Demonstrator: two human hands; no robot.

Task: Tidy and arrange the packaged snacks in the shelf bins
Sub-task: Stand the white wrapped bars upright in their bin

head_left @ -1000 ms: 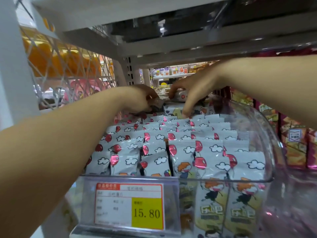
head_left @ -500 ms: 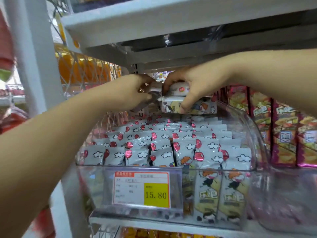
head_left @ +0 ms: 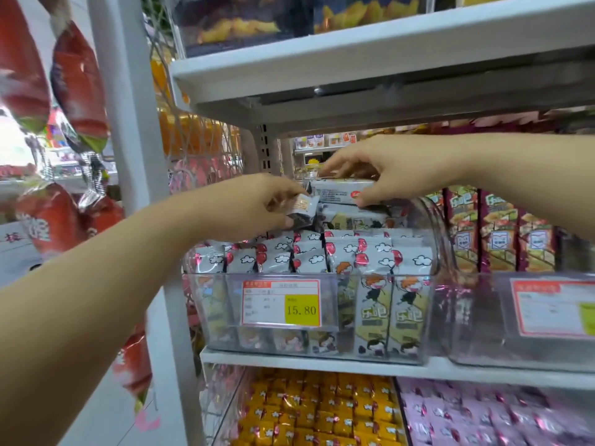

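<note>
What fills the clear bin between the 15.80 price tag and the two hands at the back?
Rows of upright cloud-and-balloon snack packets, in the head view, from the price tag back to the left hand and right hand.

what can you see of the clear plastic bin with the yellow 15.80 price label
The clear plastic bin is a glossy see-through tub standing upright on the white metal shelf, its right side wall curving up toward the back. A red-bordered price label with a yellow 15.80 patch sits on its front. Upright white cloud-print snack packets fill it. The left hand and right hand hold packets over its back.
</note>
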